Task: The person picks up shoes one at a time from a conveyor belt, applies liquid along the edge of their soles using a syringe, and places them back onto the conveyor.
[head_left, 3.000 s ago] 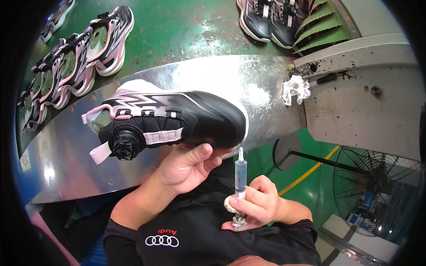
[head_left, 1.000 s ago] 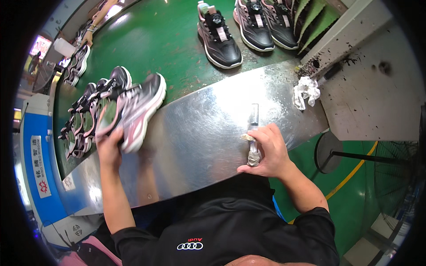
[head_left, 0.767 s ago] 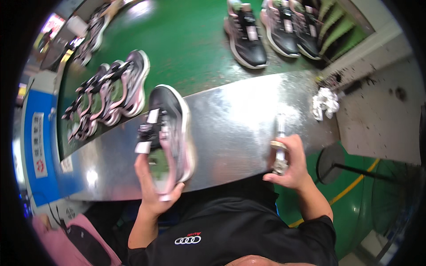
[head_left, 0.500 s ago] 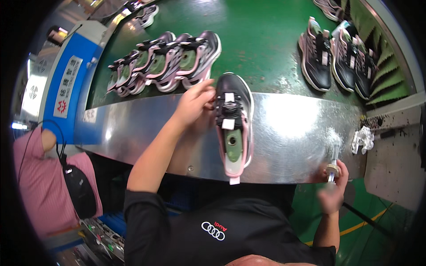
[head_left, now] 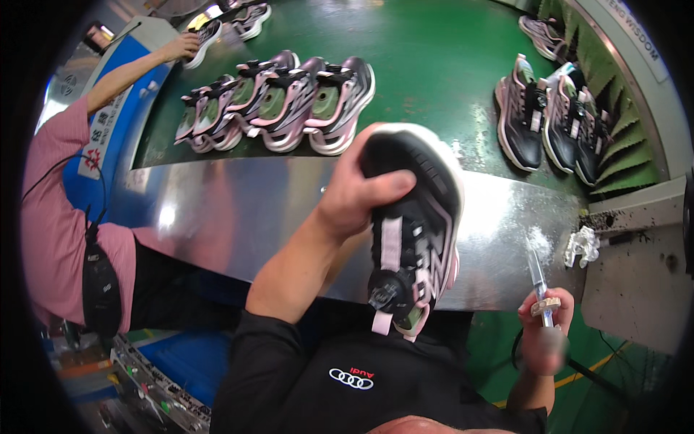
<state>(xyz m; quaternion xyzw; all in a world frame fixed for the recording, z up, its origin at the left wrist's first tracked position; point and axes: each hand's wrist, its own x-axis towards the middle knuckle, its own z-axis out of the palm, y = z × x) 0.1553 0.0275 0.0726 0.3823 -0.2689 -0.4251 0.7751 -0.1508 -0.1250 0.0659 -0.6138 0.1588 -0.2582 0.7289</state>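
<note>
Lifted off the metal ledge, a black sneaker [head_left: 426,228] with pink trim and a white sole hangs in front of my chest, toe away from me. My left hand [head_left: 354,192] is closed round its toe, thumb on top and the other fingers hidden beneath. The sneaker's heel, with two pink pull tabs, points toward me. At the right, near the ledge's front edge, my right hand [head_left: 543,336] is closed round a clear syringe [head_left: 536,273] with a tan collar, its tip pointing away from me. Part of that hand is blurred.
A row of similar sneakers [head_left: 282,105] lies on the green belt [head_left: 426,65] at the left. Several more [head_left: 524,123] stand at the right, beside green flaps [head_left: 632,145]. Crumpled white material [head_left: 582,246] lies on the metal ledge [head_left: 217,210]. At the left, a co-worker's hand [head_left: 181,47] touches another shoe.
My left hand has taken the sneaker by its toe and raised it toward me from the ledge. My right hand keeps the syringe. The co-worker's arm has reached to a shoe on the belt.
</note>
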